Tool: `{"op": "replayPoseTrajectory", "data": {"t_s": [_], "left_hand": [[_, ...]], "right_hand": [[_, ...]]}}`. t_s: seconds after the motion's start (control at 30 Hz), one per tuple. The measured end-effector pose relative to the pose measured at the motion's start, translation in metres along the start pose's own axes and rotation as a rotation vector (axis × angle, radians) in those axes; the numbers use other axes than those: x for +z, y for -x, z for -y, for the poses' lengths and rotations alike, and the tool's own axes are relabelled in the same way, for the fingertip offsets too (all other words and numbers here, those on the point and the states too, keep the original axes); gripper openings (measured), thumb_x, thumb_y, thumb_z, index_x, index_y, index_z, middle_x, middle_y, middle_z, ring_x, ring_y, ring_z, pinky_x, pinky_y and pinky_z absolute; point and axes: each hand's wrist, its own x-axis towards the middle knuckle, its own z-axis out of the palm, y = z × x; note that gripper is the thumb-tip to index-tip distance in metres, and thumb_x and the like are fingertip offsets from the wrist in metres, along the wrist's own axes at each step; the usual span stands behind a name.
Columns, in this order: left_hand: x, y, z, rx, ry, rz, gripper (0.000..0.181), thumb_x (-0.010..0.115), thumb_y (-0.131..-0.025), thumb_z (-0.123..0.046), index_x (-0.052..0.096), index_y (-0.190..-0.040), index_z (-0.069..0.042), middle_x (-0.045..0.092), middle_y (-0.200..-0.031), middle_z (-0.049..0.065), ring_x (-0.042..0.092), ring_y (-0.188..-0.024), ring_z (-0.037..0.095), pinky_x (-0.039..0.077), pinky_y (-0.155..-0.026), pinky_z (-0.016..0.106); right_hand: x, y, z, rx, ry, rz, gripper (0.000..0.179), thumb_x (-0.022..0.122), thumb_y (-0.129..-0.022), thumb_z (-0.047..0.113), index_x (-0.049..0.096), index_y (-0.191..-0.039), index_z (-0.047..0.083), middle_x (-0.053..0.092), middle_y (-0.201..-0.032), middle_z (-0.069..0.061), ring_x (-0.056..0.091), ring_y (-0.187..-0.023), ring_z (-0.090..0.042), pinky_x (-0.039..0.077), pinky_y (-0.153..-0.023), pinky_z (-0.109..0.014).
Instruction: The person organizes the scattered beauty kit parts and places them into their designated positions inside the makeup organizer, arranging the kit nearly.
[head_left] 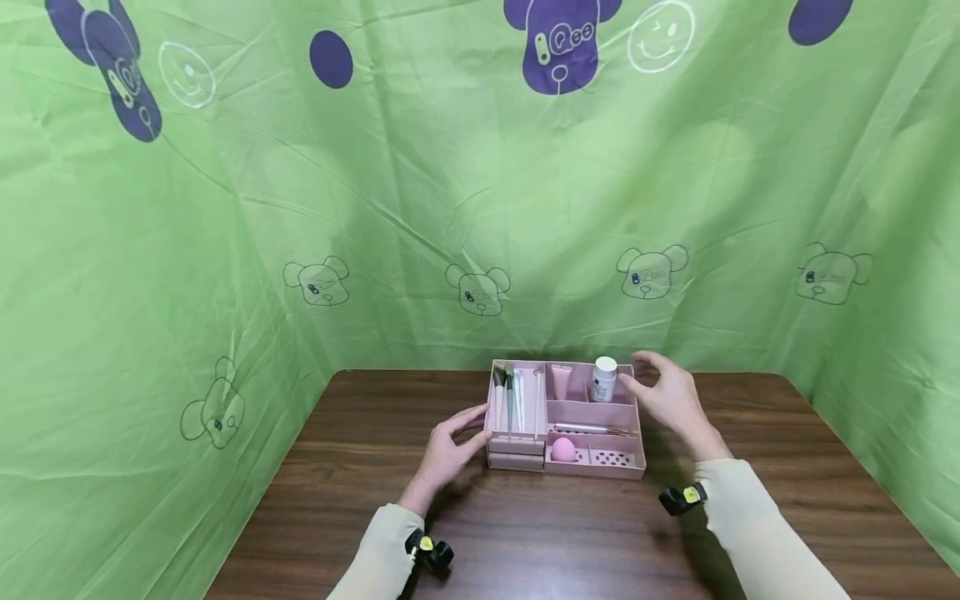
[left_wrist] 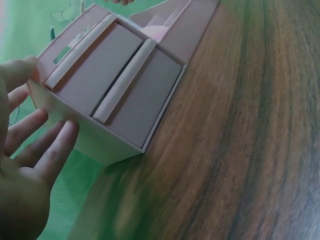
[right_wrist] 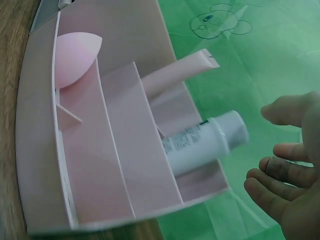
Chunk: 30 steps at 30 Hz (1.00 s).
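Observation:
A pink desktop organizer stands on the table. My left hand rests against its left side, fingers spread and thumb at the front left corner; in the left wrist view its fingertips meet the side wall. Beside the back right compartment is my right hand, its fingers loosely bent and holding nothing. Just left of it, a white bottle stands upright in that compartment. In the right wrist view a gap shows between the bottle cap and the right hand.
The organizer also holds a pink tube, several makeup brushes, a slim pen-like stick and a pink makeup sponge. Two shut drawers sit at its left front. Green cloth hangs behind the wooden table.

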Motion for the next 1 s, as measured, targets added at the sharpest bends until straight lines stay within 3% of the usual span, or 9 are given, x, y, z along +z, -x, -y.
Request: {"op": "replayPoseTrajectory", "data": {"t_s": [0.2, 0.3, 0.37, 0.43, 0.57, 0.7, 1.0], "left_hand": [[-0.018, -0.001, -0.005, 0.122, -0.267, -0.031, 0.047, 0.073, -0.089, -0.028, 0.061, -0.133, -0.016, 0.063, -0.132, 0.003, 0.059, -0.122, 0.024, 0.047, -0.107, 0.044], [-0.028, 0.000, -0.016, 0.179, -0.457, -0.004, 0.052, 0.072, -0.088, -0.035, 0.058, -0.136, -0.019, 0.058, -0.139, 0.001, 0.052, -0.130, 0.023, 0.044, -0.110, 0.047], [-0.034, 0.001, -0.024, 0.178, -0.607, 0.050, 0.063, 0.071, -0.087, -0.046, 0.051, -0.143, -0.025, 0.048, -0.148, -0.001, 0.041, -0.139, 0.025, 0.037, -0.113, 0.055], [-0.039, 0.001, -0.033, 0.159, -0.758, 0.124, 0.077, 0.067, -0.083, -0.058, 0.037, -0.150, -0.033, 0.030, -0.159, -0.003, 0.023, -0.148, 0.029, 0.025, -0.115, 0.065], [-0.045, -0.004, -0.050, 0.159, -0.978, 0.227, 0.097, 0.063, -0.076, -0.073, 0.016, -0.155, -0.041, -0.004, -0.165, -0.002, -0.006, -0.150, 0.038, 0.006, -0.110, 0.077], [-0.050, -0.010, -0.060, 0.187, -1.069, 0.222, 0.101, 0.064, -0.074, -0.074, 0.015, -0.155, -0.040, -0.012, -0.164, 0.000, -0.010, -0.148, 0.041, 0.002, -0.109, 0.078], [-0.051, -0.012, -0.059, 0.184, -1.089, 0.232, 0.098, 0.057, -0.077, -0.077, 0.010, -0.155, -0.042, -0.012, -0.164, -0.003, -0.014, -0.149, 0.036, -0.003, -0.108, 0.077]], "right_hand": [[-0.015, 0.019, -0.006, -0.134, 0.078, 0.006, 0.054, 0.075, -0.085, 0.035, 0.059, -0.128, 0.007, 0.060, -0.126, -0.020, 0.053, -0.118, -0.042, 0.042, -0.099, -0.061], [-0.021, 0.029, -0.005, -0.253, 0.130, 0.031, 0.062, 0.078, -0.080, 0.036, 0.058, -0.130, 0.009, 0.054, -0.132, -0.023, 0.047, -0.122, -0.044, 0.039, -0.100, -0.066], [-0.024, 0.036, -0.002, -0.316, 0.203, 0.061, 0.071, 0.079, -0.076, 0.044, 0.055, -0.136, 0.014, 0.049, -0.138, -0.024, 0.041, -0.127, -0.046, 0.033, -0.100, -0.073], [-0.028, 0.042, 0.000, -0.351, 0.281, 0.108, 0.082, 0.077, -0.074, 0.053, 0.047, -0.144, 0.021, 0.040, -0.147, -0.023, 0.030, -0.136, -0.048, 0.025, -0.099, -0.082], [-0.034, 0.046, 0.005, -0.345, 0.405, 0.226, 0.097, 0.069, -0.074, 0.068, 0.025, -0.154, 0.036, 0.010, -0.163, -0.017, -0.007, -0.147, -0.047, -0.003, -0.093, -0.091], [-0.033, 0.046, 0.010, -0.325, 0.411, 0.281, 0.099, 0.067, -0.077, 0.068, 0.013, -0.156, 0.039, -0.003, -0.164, -0.012, -0.020, -0.146, -0.041, -0.009, -0.091, -0.090], [-0.046, 0.050, 0.012, -0.283, 0.315, 0.300, 0.095, 0.069, -0.081, 0.059, 0.015, -0.156, 0.037, 0.005, -0.164, -0.016, -0.009, -0.148, -0.044, -0.008, -0.093, -0.090]]}}
